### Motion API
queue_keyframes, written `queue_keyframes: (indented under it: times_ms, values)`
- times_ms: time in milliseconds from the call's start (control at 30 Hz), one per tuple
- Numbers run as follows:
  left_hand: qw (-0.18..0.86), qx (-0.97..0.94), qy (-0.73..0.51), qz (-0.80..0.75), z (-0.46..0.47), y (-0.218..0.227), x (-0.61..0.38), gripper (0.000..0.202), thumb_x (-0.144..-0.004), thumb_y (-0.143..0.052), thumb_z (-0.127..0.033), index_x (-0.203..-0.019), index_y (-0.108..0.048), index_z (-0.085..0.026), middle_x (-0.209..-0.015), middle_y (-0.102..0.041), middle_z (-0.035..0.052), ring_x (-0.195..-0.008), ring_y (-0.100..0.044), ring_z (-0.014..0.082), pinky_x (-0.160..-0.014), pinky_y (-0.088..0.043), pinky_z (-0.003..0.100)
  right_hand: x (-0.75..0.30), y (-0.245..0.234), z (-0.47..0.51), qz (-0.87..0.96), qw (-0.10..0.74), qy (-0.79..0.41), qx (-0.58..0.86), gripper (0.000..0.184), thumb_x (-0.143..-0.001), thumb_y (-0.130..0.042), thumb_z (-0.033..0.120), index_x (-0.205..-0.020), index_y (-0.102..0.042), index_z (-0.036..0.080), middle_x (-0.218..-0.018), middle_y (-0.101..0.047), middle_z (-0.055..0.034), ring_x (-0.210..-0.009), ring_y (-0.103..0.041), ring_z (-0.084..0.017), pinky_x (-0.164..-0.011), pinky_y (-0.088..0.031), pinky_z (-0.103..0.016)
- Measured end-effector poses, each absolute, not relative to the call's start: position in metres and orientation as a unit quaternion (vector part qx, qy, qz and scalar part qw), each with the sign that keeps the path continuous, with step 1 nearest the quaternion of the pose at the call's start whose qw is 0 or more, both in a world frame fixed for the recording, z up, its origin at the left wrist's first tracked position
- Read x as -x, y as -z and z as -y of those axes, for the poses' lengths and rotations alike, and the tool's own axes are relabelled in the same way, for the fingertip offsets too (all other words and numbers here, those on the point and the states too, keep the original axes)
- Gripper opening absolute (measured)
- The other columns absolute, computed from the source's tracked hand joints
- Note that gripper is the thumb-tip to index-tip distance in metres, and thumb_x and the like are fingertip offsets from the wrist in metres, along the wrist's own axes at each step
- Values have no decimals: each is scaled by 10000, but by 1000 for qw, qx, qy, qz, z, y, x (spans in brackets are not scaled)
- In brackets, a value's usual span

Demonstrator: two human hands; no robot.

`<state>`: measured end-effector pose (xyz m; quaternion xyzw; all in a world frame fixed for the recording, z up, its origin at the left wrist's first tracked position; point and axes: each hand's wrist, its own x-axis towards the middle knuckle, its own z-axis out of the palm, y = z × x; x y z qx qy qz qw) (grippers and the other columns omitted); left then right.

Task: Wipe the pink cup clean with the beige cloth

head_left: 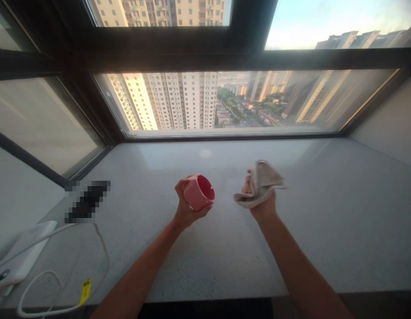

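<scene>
My left hand (187, 204) is closed around a pink ashtray (194, 193), a deep faceted cup with small notches in its rim. It is tilted, and its darker pink inside faces right. To the right, my right hand (263, 206) grips a crumpled grey-beige cloth (267, 177), part of which flares out past the fingers. Cloth and ashtray are apart, both held above the pale windowsill (222, 248). Most of the right fingers are hidden by the cloth.
A white power strip (26, 252) lies at the left, with a white cable (52, 313) bearing a yellow tag (85, 291). Behind it is a blurred-out dark patch (89, 201). Dark-framed windows (225, 138) border the sill at the back and left; a wall (388, 119) stands right.
</scene>
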<state>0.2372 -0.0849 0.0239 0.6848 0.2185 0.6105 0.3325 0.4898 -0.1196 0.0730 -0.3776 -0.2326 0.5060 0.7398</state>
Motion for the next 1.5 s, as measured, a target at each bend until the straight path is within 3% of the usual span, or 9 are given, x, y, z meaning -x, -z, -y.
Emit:
queue_keyframes:
  times_ms: [100,200,300,433,567,833,1067,1300,1500]
  values:
    - [402,-626,-608,-276,91,-30,-236,950,-757,-959,-458,-1421,-283,-388,-1470,-488,102,-1223,-648,276,-902,-623,373,-463,-54,123,358,590,-514,510,472,-927,-713,663,-993,-781,201,-804,-769,-67,-658,-691,-214,-553,-568,-310]
    - [441,-592,-602,-305,94,-34,-237,972,-729,-971,-473,-1395,-269,-381,-1373,-546,72,-1141,-680,265,-909,-606,381,-438,-41,128,504,490,-533,471,570,-877,-784,682,-1151,-791,183,-1016,-811,-107,-935,-757,-278,-777,-619,-362]
    - [466,-581,-589,-313,96,-33,-240,978,-745,-962,-452,-1412,-252,-368,-1350,-562,72,-1105,-683,244,-907,-597,367,-425,-34,128,568,509,-510,398,692,-791,-894,620,-1320,-734,204,-1179,-797,-101,-1078,-734,-273,-924,-595,-369]
    - [491,-595,-550,-318,94,-31,-243,1007,-761,-953,-446,-1471,-247,-348,-1529,-471,137,-1281,-634,283,-1034,-581,413,-423,-29,128,556,521,-484,431,566,-813,-893,568,-1192,-767,167,-1025,-803,-72,-883,-716,-226,-788,-582,-322]
    - [484,-629,-521,-314,87,-32,-239,1009,-729,-983,-444,-1464,-303,-323,-1621,-429,173,-1450,-544,332,-1156,-523,468,-433,-28,127,561,531,-444,455,613,-816,-909,500,-1315,-747,184,-1174,-809,-87,-1008,-737,-257,-892,-598,-362]
    - [417,-679,-453,-401,74,-26,-226,1055,-603,-1040,-508,-1387,-378,-261,-1405,-612,170,-1277,-661,366,-1047,-550,532,-450,-33,125,630,477,-349,505,699,-855,-882,462,-1482,-664,244,-1381,-771,-82,-1229,-730,-315,-1086,-552,-445]
    - [274,-778,-323,-464,65,-27,-215,987,-656,-980,-630,-1484,-526,-340,-1514,-630,114,-1445,-526,411,-1204,-357,594,-455,-28,122,665,406,-292,555,704,-882,-839,460,-1527,-629,273,-1362,-788,-89,-1209,-757,-351,-1046,-567,-487]
    - [253,-789,-287,-481,59,-24,-214,906,-703,-898,-731,-1451,-614,-306,-1434,-677,108,-1367,-563,399,-1127,-387,537,-452,-26,119,674,376,-259,581,693,-889,-824,437,-1535,-626,283,-1342,-797,-103,-1200,-761,-365,-1032,-568,-497]
    - [268,-785,-286,-480,56,-20,-214,961,-708,-898,-726,-1499,-585,-280,-1466,-672,131,-1395,-567,403,-1130,-372,522,-451,-22,116,679,351,-241,598,712,-877,-836,456,-1533,-625,274,-1298,-811,-125,-1178,-771,-380,-1000,-575,-489]
